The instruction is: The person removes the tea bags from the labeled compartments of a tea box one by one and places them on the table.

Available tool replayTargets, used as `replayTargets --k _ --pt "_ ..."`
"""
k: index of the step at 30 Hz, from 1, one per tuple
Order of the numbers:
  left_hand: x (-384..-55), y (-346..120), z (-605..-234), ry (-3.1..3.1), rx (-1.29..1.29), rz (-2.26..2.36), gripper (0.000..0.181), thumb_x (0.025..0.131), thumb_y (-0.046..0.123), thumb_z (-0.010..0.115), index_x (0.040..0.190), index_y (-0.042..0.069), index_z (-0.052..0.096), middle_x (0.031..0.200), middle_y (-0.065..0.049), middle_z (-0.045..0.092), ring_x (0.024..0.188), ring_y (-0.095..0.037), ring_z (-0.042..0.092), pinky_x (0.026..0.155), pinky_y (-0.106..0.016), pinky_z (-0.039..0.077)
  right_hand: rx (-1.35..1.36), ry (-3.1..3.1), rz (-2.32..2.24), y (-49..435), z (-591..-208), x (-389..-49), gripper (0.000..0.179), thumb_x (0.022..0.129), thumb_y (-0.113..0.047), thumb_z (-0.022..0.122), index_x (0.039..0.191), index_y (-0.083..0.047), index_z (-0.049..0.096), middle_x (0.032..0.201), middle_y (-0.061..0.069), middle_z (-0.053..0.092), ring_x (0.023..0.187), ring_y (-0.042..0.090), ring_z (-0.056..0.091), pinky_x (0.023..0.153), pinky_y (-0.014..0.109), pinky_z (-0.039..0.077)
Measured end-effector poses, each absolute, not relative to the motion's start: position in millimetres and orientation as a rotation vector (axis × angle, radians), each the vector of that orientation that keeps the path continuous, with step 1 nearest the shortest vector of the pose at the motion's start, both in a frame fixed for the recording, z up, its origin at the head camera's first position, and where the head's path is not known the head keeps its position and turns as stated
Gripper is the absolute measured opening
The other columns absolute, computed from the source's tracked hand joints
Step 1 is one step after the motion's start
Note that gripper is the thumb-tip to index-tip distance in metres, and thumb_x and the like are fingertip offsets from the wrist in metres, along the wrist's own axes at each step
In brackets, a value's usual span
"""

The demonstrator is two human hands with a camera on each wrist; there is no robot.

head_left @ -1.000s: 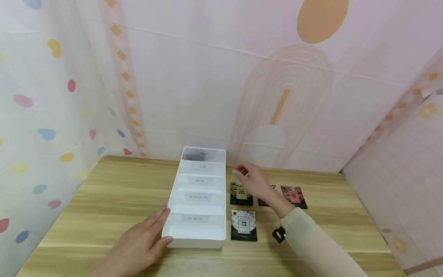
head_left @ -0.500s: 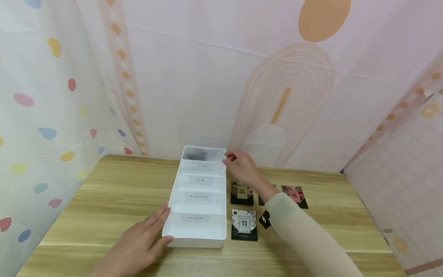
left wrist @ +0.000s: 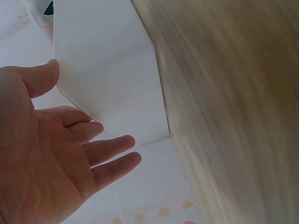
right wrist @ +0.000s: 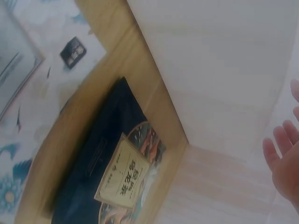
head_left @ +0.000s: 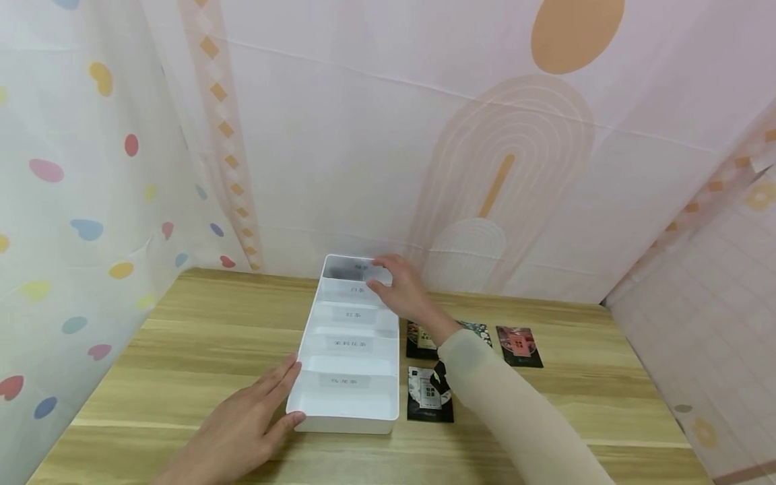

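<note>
A long white divided box (head_left: 345,424) with several labelled compartments stands on the table. My left hand (head_left: 242,417) rests at its front left corner, fingers and thumb extended along the edge; the left wrist view shows the thumb (left wrist: 44,79) at the rim. My right hand (head_left: 403,289) reaches over the box's far right rim, thumb and fingers apart, nothing visible between them. Below its forearm lie a black packet with a yellow label (head_left: 422,343) and one with a floral print (head_left: 481,331), partly hidden by the sleeve. Nearer lies a packet with a white label (head_left: 429,404).
A packet with a red label (head_left: 519,345) lies farthest right. The wooden table (head_left: 230,323) ends at a patterned curtain (head_left: 315,168) behind and at both sides. A black wrist strap (head_left: 439,378) shows beside the right sleeve.
My right hand has moved left and away from me, from above the yellow-label packet to over the box's far compartments. The left hand has stayed at the corner.
</note>
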State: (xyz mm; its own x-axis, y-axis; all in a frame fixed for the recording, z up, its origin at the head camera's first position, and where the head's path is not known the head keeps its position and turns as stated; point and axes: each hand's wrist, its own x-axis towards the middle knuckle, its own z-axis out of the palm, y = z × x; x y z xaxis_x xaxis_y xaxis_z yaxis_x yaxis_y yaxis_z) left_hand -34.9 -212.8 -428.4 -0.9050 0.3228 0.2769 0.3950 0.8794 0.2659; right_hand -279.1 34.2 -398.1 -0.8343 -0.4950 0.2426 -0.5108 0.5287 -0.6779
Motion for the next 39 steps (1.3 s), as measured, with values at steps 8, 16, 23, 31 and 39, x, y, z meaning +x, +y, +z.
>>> replayTargets --k 8,16,23,31,39 --pt "-33.9 -213.9 -429.2 -2.821 -0.553 -0.471 0.071 0.101 0.04 0.07 0.154 -0.003 0.048 0.161 -0.015 0.046 0.136 -0.034 0.057 0.102 -0.05 0.054 0.913 -2.829 1.186 26.2 -403.5 -282.6 0.051 0.102 -0.022 0.071 0.148 -0.006 0.057 0.158 0.011 0.048 0.148 0.03 0.042 0.122 0.046 0.035" --pt "-31.3 -215.5 -430.4 -2.799 -0.565 -0.458 0.071 0.1 0.038 0.072 0.152 -0.004 0.049 0.159 -0.016 0.048 0.135 -0.034 0.058 0.101 -0.049 0.055 0.97 -2.916 1.06 19.6 -404.9 -287.3 0.053 0.104 -0.025 0.069 0.151 -0.006 0.054 0.159 0.013 0.047 0.149 0.032 0.041 0.122 0.047 0.034" --pt "-30.3 -215.0 -431.8 -2.798 -0.562 -0.462 0.072 0.1 0.039 0.072 0.153 -0.003 0.05 0.159 -0.015 0.048 0.135 -0.033 0.058 0.101 -0.049 0.055 1.011 -2.945 0.955 15.9 -407.5 -289.0 0.045 0.106 -0.021 0.066 0.147 -0.003 0.058 0.158 0.014 0.05 0.148 0.031 0.043 0.122 0.044 0.035" --pt "-30.2 -214.7 -429.4 -2.812 -0.551 -0.482 0.071 0.1 0.04 0.071 0.153 -0.003 0.049 0.16 -0.015 0.047 0.136 -0.034 0.057 0.102 -0.05 0.054 1.038 -2.959 0.864 12.3 -407.5 -289.2 0.029 0.108 -0.013 0.061 0.133 -0.003 0.069 0.145 0.013 0.061 0.136 0.028 0.055 0.113 0.039 0.047" --pt "-31.5 -214.3 -430.6 -2.806 -0.563 -0.47 0.072 0.1 0.038 0.072 0.153 -0.004 0.049 0.16 -0.016 0.048 0.136 -0.033 0.057 0.102 -0.05 0.054 1.053 -2.948 0.872 13.5 -409.9 -289.8 0.024 0.108 -0.006 0.058 0.127 -0.003 0.072 0.13 0.012 0.07 0.123 0.027 0.065 0.103 0.037 0.054"
